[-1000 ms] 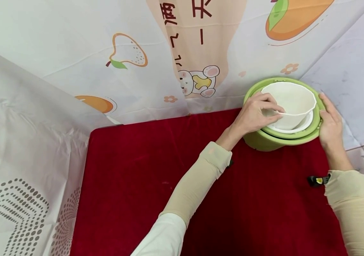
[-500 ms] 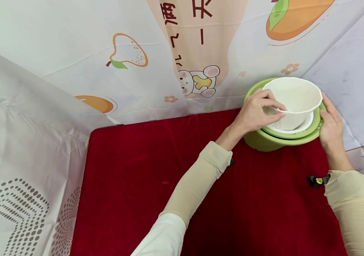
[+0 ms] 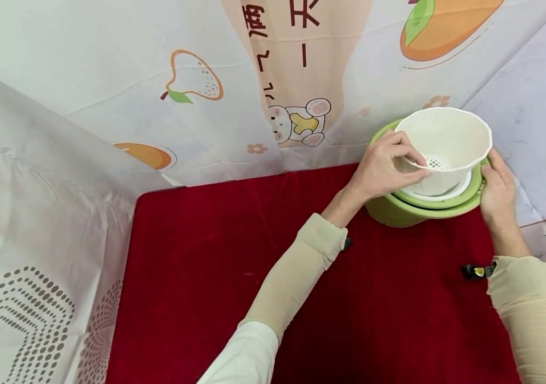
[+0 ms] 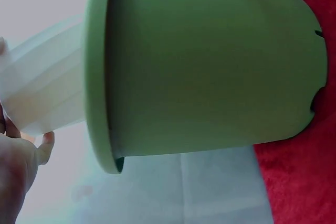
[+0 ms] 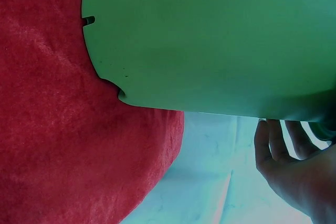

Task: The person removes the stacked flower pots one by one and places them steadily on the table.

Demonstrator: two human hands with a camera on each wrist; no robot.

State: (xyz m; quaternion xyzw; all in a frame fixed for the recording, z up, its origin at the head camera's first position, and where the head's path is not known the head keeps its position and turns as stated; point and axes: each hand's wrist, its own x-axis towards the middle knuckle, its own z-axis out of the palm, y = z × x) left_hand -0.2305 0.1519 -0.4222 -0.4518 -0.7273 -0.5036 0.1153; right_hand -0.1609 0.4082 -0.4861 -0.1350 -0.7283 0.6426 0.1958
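Observation:
My left hand (image 3: 383,165) pinches the near rim of a white faceted flower pot (image 3: 450,136), whose base has drain holes. This pot is tilted and partly raised out of a stack of nested pots. Below it shows the white rim of another pot (image 3: 462,186), inside green rims. The outer green flower pot (image 3: 393,213) stands upright on the red cloth, and my right hand (image 3: 498,186) holds its right rim. In the left wrist view, the white pot (image 4: 47,77) sticks out past the green rim. The right wrist view has my fingers (image 5: 278,142) against the green pot's side.
A red velvet cloth (image 3: 234,266) covers the table. Printed white sheets hang behind (image 3: 234,128) and at the left (image 3: 38,224). The pots stand close to the back sheet and the right sheet (image 3: 537,117). Black straps (image 3: 476,272) show at the wrists.
The white pot has risen and tilted up at its far right side, so its base holes now show. My left hand has barely shifted; my right hand stays on the green rim.

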